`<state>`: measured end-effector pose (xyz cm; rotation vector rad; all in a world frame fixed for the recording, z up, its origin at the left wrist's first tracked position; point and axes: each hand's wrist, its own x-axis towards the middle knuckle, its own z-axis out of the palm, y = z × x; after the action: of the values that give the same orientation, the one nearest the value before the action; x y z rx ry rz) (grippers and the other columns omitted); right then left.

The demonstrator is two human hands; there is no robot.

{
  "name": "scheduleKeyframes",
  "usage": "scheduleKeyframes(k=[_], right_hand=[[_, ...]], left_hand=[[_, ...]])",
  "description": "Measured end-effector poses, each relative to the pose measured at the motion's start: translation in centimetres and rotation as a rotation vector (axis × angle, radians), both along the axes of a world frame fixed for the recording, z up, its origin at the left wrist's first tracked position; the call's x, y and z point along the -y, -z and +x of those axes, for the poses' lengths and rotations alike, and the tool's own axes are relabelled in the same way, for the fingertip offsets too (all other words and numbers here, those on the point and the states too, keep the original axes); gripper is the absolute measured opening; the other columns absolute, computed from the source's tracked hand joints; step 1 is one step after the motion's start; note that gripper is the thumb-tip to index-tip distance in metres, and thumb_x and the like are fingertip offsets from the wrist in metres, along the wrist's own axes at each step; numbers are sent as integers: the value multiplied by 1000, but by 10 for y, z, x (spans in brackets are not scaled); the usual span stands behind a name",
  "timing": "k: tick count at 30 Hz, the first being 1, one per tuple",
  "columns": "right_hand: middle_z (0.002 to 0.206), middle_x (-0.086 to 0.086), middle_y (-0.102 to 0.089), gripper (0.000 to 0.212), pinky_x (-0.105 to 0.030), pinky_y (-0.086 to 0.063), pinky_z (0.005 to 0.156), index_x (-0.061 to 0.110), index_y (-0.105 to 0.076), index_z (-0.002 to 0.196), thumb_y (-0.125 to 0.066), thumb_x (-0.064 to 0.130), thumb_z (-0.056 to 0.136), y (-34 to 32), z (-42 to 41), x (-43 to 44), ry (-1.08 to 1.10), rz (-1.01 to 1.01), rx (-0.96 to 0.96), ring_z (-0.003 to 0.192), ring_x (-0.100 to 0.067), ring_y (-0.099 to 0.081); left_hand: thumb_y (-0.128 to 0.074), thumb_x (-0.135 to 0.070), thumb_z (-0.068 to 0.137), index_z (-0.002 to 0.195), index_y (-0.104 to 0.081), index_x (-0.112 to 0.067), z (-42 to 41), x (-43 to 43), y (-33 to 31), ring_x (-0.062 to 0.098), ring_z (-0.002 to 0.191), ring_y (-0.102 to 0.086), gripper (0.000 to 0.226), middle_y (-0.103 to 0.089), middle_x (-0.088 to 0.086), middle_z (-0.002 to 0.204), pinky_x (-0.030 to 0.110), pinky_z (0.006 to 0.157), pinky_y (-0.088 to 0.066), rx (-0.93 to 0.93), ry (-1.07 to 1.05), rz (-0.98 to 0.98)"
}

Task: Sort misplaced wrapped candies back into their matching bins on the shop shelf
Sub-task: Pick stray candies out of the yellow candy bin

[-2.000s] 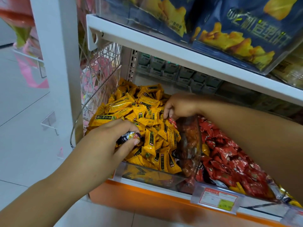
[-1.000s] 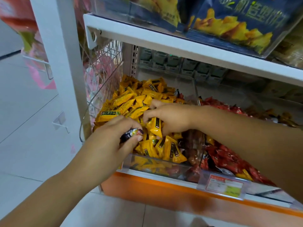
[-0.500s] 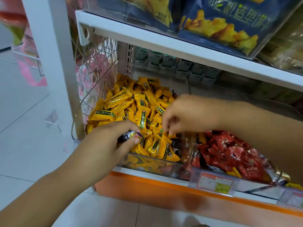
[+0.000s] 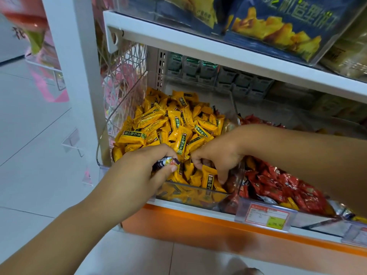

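A clear bin point(image 4: 198, 190) on the shelf is heaped with yellow wrapped candies point(image 4: 174, 124). To its right lies a bin of red wrapped candies point(image 4: 278, 185). My left hand point(image 4: 137, 175) hovers at the yellow bin's front left corner and pinches a dark purple-and-white wrapped candy point(image 4: 165, 162) between thumb and fingers. My right hand point(image 4: 216, 155) reaches in from the right, fingers curled down among the yellow candies at the front right of that bin. Whether those fingers grip a candy is hidden.
A white shelf point(image 4: 218, 48) overhangs the bins and carries blue snack bags point(image 4: 278, 22). A price tag point(image 4: 267, 216) clips to the orange shelf front point(image 4: 198, 225). A white upright post point(image 4: 79, 76) and wire mesh point(image 4: 123, 76) bound the left side. Pale floor tiles lie left.
My right hand has dropped lower and forward into the front right of the yellow bin. My left hand still holds the dark candy in about the same place.
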<state>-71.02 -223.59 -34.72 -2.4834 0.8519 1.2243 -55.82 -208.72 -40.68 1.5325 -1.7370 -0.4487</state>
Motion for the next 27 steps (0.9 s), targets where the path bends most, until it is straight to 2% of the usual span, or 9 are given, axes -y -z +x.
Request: scheduleKeyframes(k=[5,11,14,17,23,25,27], right_hand=[[87,6,-44,49,-18,-36,48,25,-38,109,-76,13,80,2,3,-1,-8,21,-41,67,-8,-40],[97,-4,-52,53,-28,-36,57,21,-43,113,-79,14,76,4,8,2,9,17,-68,76,-15,-43],[89,0,-50,51,-28,-37,58,21,-44,111,-80,13,75,3,6,1,42,29,-68,73,-14,-43],[101,-3,-53,51,-26,-36,57,20,-45,114,-79,13,76,-1,5,-3,25,8,-60,79,-15,-44],[84,9,-52,45,-26,-37,57,34,-40,99,-72,8,81,-36,-6,-2,16,-68,122,67,-8,-46],[86,13,-48,43,-24,-36,57,32,-43,101,-74,10,80,-40,-14,-3,27,-95,191,68,-4,-44],[93,10,-52,41,-29,-42,59,32,-47,98,-75,10,79,-38,-24,-4,50,-104,275,71,-8,-48]], left_hand=[[-59,-35,90,92,-60,-38,2,-1,2,6,74,-56,3,-59,-15,78,29,57,-45,15,-9,-7],[-60,-32,90,91,-60,-37,1,1,0,8,67,-61,5,-61,-11,75,25,55,-45,-31,-5,-2],[-59,-34,90,92,-60,-37,2,1,-1,7,73,-60,3,-63,-10,76,27,59,-45,-12,-5,-2],[-60,-34,90,93,-61,-36,2,-1,-2,6,78,-57,4,-61,-12,77,26,60,-43,-11,-20,-22],[-58,-37,89,94,-60,-39,3,-1,-3,8,77,-56,5,-60,-13,75,25,58,-43,10,-27,-29],[-58,-37,89,92,-59,-38,1,-1,-3,9,75,-57,4,-60,-12,75,25,58,-43,-7,-23,-20],[-59,-35,90,92,-59,-38,-4,1,-3,9,73,-57,3,-60,-10,74,25,57,-43,-18,-14,-19]])
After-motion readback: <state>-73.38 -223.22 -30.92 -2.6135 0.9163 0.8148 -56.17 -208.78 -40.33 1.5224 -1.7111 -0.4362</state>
